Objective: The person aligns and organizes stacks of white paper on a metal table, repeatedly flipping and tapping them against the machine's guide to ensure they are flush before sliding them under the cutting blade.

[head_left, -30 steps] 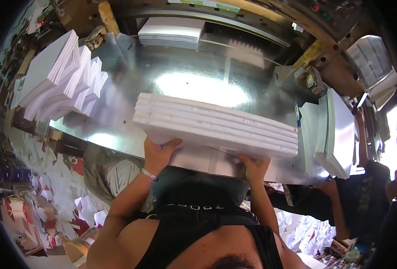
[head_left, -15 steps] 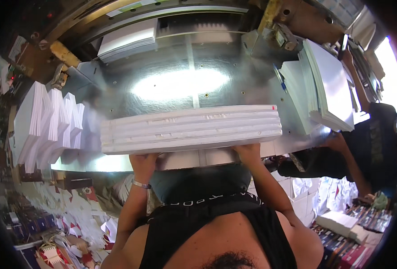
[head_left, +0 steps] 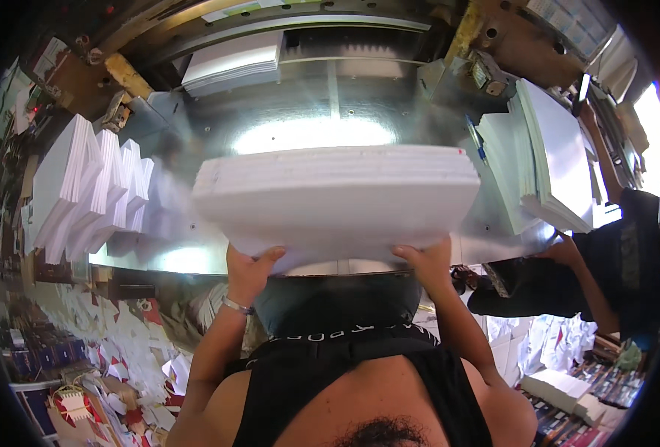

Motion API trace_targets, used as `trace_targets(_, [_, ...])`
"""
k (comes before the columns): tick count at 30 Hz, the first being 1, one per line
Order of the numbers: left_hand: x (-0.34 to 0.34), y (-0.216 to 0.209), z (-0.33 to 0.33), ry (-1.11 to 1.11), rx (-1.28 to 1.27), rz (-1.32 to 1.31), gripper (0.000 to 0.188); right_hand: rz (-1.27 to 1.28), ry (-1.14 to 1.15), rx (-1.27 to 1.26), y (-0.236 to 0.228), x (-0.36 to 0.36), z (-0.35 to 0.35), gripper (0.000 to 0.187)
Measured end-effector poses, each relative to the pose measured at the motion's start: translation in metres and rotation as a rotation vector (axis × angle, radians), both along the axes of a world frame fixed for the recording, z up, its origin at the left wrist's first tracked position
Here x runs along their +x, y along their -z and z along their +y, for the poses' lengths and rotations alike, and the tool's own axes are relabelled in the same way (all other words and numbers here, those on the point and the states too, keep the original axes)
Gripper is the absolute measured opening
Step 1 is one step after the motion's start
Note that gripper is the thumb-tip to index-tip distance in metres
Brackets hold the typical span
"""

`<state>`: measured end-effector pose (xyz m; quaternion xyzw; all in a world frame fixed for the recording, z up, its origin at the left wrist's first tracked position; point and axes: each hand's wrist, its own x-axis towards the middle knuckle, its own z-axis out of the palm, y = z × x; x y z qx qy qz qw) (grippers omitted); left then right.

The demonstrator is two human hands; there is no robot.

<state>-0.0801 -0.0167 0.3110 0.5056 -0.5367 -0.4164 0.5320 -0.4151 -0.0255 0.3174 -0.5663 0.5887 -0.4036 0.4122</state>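
Scraps (head_left: 176, 371) (white, some red) lie lower left.

Paper workshop, broad metal worktable (head_left: 378, 93) on a heavy machine (head_left: 520, 37), stacks of white paper (head_left: 337, 205), paper scraps (head_left: 117, 339) strewn below.

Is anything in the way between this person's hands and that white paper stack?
Nothing visible: the left hand and right hand both directly touch the near edge of the white paper stack. The left paper piles and right paper pile stand aside.

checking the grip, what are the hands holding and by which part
The left hand and right hand hold a thick white paper stack by its near edge, one toward each end.
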Motion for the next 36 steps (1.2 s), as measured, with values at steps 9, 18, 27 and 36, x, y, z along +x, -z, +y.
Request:
trace_targets(9, [-0.044,-0.012,0.004,0.124,0.287,-0.075,0.046,-0.118,0.166,0.081,-0.019,-0.033,0.046,0.048])
trace_targets(18, [-0.055,-0.013,-0.01,0.199,0.573,-0.283,0.055,-0.32,0.277,0.365,-0.004,-0.051,0.071,0.056])
trace_targets(27, [-0.053,-0.02,-0.02,0.176,0.403,-0.602,0.07,-0.346,0.337,0.136,-0.002,-0.045,0.071,0.083])
trace_targets(36, [-0.12,-0.05,-0.136,0.262,-0.404,-0.719,0.051,-0.342,0.292,0.226,0.003,-0.043,0.076,0.083])
